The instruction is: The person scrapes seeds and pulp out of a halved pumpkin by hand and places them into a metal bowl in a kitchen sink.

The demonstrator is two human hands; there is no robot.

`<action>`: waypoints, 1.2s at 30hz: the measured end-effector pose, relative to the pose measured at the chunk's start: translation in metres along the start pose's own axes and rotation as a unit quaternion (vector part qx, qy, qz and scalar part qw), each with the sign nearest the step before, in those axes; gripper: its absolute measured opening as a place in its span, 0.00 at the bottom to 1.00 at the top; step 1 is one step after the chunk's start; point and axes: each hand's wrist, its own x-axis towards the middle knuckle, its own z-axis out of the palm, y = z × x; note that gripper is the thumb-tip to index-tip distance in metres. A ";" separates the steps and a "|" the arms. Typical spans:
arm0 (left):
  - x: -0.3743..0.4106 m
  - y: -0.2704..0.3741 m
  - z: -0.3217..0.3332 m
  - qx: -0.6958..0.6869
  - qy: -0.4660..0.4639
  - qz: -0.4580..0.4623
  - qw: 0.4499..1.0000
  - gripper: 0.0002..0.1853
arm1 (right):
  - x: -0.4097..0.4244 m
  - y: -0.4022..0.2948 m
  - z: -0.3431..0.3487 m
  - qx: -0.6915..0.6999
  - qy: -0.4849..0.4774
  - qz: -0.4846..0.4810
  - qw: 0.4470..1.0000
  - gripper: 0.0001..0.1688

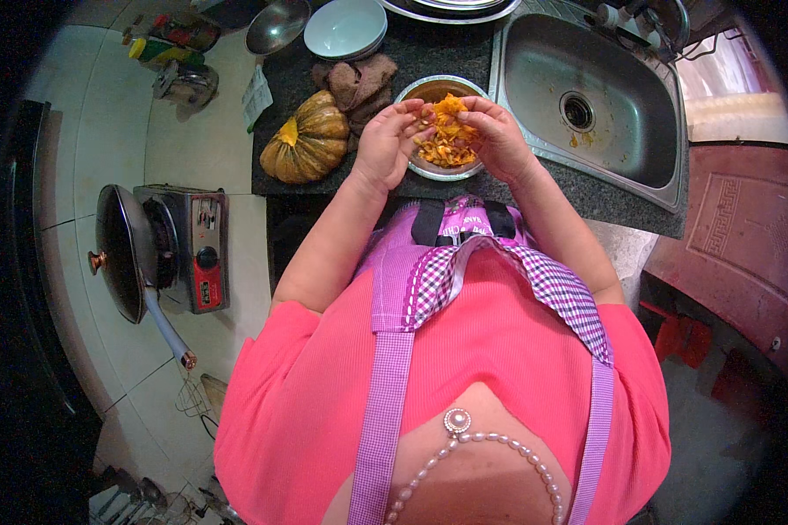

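Observation:
Both my hands are raised over a round metal bowl [443,176] at the counter's front edge. Orange pumpkin pulp with pale seeds [448,155] lies inside it. My right hand [496,134] pinches a clump of stringy pumpkin pulp [451,113] between thumb and fingers. At the clump's left side, my left hand [389,134] has its fingertips together around what look like a few pumpkin seeds [424,121]. Left of the bowl rests a ribbed green-brown pumpkin [312,141], its cut orange patch facing up and left.
A crumpled brown cloth [361,82] lies behind the pumpkin. Farther back stand white bowls [345,27], a metal bowl [278,27] and stacked metal trays [456,12]. The steel sink [591,85] is right, with orange scraps near its drain. A lidded pan [121,252] sits on a portable stove [200,262] at left.

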 end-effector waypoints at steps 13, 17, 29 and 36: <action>0.000 0.005 0.007 -0.082 -0.060 -0.022 0.995 0.24 | -0.003 -0.001 -0.023 -0.028 0.022 -0.021 0.999 0.12; 0.010 -0.004 0.001 0.208 -0.097 0.054 0.972 0.27 | -0.007 -0.002 -0.020 -0.027 0.036 -0.025 0.999 0.12; 0.005 0.002 0.016 0.231 -0.113 0.119 0.959 0.24 | -0.014 -0.013 -0.014 -0.032 0.026 -0.025 0.999 0.13; 0.013 -0.008 0.019 0.206 -0.077 0.137 0.966 0.21 | -0.013 -0.008 -0.006 0.001 -0.018 -0.015 1.000 0.13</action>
